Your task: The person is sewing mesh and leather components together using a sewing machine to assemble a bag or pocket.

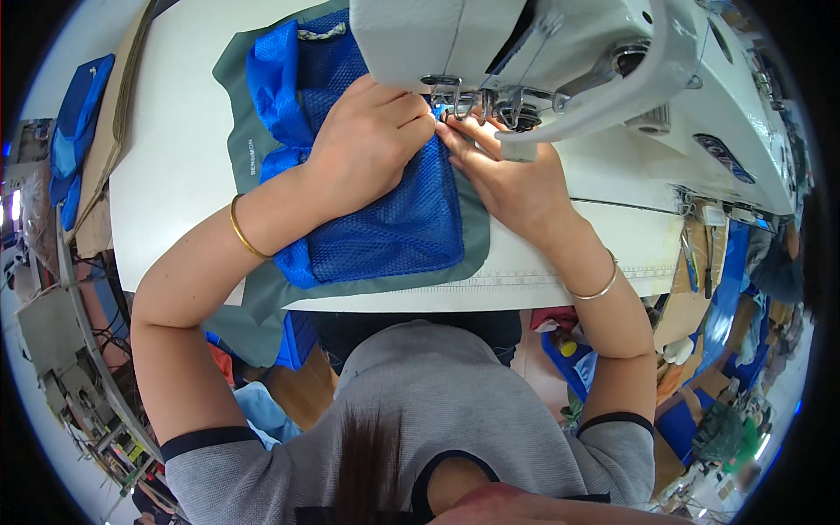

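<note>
A white sewing machine point(398, 39) stands over the far side of the table. Under its needle area lies a blue mesh pocket point(385, 236) on a grey-green fabric panel point(475, 232). My left hand point(363, 144) rests over the mesh, its fingers curled and pinching the blue fabric edge just left of the presser foot. My right hand point(516, 179) lies to the right of the needle area, fingers stretched out flat with the tips at the fabric edge. A gathered blue strip point(276, 79) and a white cord point(322, 32) lie along the panel's left part. The needle itself is hard to make out.
The white sewing table point(175, 114) has a ruler strip point(525, 278) along its near edge. Small tools, including a blue-handled one point(692, 273), lie at the right. Blue fabric pieces point(79, 131) hang at the far left beside brown cardboard point(109, 131).
</note>
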Demonstrator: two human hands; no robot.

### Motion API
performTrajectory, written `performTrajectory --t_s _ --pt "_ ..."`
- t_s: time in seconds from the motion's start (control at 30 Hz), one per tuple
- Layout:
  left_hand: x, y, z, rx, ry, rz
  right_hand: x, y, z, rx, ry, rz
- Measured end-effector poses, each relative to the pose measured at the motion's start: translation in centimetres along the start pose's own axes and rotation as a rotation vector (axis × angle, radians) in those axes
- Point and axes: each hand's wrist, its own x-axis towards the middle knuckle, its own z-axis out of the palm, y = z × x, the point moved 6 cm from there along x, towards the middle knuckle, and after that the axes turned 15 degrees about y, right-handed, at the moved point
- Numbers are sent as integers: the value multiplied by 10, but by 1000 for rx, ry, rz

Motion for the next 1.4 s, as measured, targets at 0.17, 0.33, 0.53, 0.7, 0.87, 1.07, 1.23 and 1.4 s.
performTrajectory --t_s 0.17,0.33,0.53,0.7,0.87,1.07,1.23,1.4 --pt "2 0 0 -1 2 5 0 0 0 -11 11 0" --pt "1 -3 1 -7 1 -3 1 1 -1 -32 10 -33" --pt "3 -10 -2 -13 -42 -46 -3 -13 -6 -71 -97 -99" --pt "11 -18 -9 -64 -93 -127 -4 -107 3 338 -58 -214" --pt "19 -18 -4 61 -247 -59 0 -121 33 292 -205 55" --pt "21 -8 -2 139 -453 -70 -20 -90 -27 263 -261 51" --pt "34 14 -17 -63 -833 -290 -21 -42 -59 114 -403 18" --pt "28 -17 -14 -359 -656 -337 -17 -29 -66 -69 -496 -114"
